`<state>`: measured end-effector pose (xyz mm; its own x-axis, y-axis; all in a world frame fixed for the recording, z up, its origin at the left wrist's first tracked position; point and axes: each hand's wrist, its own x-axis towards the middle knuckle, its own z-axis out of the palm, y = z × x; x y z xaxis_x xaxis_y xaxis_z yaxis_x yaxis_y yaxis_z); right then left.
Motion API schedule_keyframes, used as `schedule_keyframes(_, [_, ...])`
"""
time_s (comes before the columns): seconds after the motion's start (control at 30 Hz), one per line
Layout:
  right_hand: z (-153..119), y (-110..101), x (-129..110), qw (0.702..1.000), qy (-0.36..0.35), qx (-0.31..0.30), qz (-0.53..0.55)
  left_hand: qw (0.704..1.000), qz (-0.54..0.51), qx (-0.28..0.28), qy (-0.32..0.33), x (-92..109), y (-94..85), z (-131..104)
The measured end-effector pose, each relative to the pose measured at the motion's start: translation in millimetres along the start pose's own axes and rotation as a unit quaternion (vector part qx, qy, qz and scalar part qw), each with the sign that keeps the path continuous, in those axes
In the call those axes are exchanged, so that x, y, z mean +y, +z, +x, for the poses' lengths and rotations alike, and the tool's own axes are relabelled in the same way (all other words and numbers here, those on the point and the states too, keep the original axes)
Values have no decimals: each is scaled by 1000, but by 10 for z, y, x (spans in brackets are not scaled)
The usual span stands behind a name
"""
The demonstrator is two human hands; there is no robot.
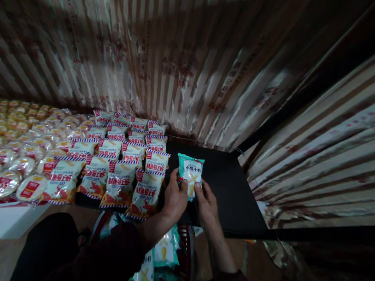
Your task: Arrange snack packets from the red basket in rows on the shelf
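Note:
A teal and white snack bag is held upright between my two hands over the black shelf. My left hand grips its lower left side, thumb on the front. On the lower right edge, my right hand has its fingers closed. Just left of my left hand stand rows of red and white snack bags with striped edges. Below the shelf, near my legs, more teal snack bags lie in a pile, partly covered by my forearms.
Round wrapped packs and small yellow-topped items fill the shelf's left part. Brown striped plastic sheeting hangs behind and at the right. A dark frame bar runs along the right, and a white box-like panel juts out at lower left.

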<state>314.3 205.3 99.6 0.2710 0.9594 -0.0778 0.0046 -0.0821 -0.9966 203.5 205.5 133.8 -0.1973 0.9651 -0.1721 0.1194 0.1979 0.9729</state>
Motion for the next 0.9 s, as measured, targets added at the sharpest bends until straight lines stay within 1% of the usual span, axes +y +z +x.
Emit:
schedule_keyframes(0.17, [181, 47, 30, 999, -15, 11, -26, 999, 33, 1, -12, 106, 37, 141])
schedule_keyframes(0.3, [317, 93, 42, 999, -31, 13, -34, 998, 59, 4, -16, 199, 55, 211])
schedule_keyframes(0.53, [641, 204, 61, 999, -26, 6, -28, 995, 97, 18, 19, 267, 196, 363])
schedule_keyframes(0.67, [807, 256, 70, 998, -42, 16, -46, 990, 132, 38, 39, 294, 247, 488])
schedule_keyframes(0.73, [871, 284, 66, 997, -48, 22, -52, 986, 153, 45, 42, 318, 258, 532])
schedule_keyframes(0.9, [1003, 367, 6, 998, -41, 17, -48, 981, 187, 35, 34, 384, 291, 611])
